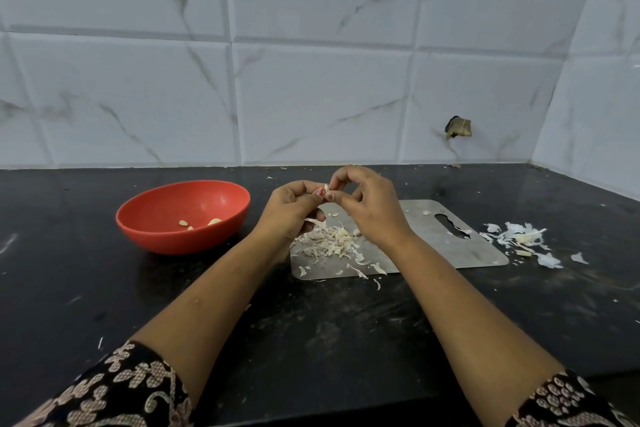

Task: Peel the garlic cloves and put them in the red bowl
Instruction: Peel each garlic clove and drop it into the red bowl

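Both hands are raised above the steel cutting board (485, 250), fingertips meeting. My left hand (291, 208) holds a small garlic clove (322, 190) between thumb and fingers. My right hand (367, 204) pinches the clove's skin at the top. The red bowl (156, 236) stands to the left on the black counter, with three peeled cloves (197, 222) inside. A heap of papery peels and some cloves (332, 239) lies on the board under my hands.
More garlic skins and a clove or two (523, 239) are scattered on the counter right of the board. A tiled wall closes the back and the right corner. Loose skin flakes dot the dark counter (346, 329) near the board.
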The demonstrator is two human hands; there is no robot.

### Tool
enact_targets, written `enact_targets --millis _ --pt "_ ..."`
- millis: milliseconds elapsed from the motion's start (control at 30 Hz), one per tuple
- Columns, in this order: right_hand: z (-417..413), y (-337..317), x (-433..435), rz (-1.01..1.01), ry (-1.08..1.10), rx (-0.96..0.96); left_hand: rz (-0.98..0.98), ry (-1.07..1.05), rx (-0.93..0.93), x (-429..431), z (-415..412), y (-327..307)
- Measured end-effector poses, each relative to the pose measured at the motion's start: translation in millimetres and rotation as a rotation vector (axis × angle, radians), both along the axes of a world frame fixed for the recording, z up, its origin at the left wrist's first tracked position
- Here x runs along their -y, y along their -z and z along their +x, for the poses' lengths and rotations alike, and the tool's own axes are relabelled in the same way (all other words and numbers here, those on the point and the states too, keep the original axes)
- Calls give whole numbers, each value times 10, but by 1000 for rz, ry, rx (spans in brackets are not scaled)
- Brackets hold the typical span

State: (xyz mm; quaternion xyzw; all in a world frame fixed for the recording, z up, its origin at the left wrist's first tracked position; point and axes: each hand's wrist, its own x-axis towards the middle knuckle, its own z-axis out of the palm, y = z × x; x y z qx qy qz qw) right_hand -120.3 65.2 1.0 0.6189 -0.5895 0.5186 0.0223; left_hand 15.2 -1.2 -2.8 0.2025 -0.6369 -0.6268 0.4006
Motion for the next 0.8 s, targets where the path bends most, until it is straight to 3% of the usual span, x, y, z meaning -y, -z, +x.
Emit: enact_targets --millis 300,800 --pt "-10 5 0 15 -7 -44 1 -17 39 7 21 -6" --pt "75 7 35 81 99 13 -116 -248 -30 12 -10 32"
